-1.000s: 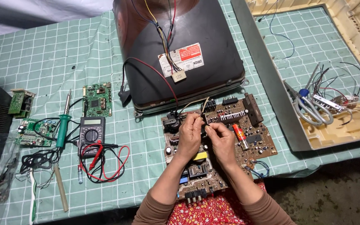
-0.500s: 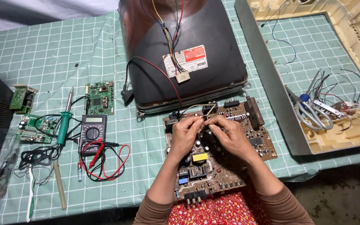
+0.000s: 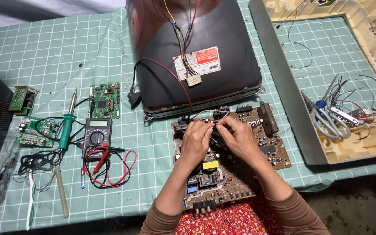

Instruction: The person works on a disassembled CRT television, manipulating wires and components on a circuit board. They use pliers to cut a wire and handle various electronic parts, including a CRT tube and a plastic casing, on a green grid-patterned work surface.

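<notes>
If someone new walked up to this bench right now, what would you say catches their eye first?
Probably the big dark picture tube lying at the top centre of the green checked cloth, coloured wires trailing off its back. Just below it, the left hand and right hand meet over a brown circuit board, pinching something small. Left of them lies a multimeter with red and black leads.
</notes>
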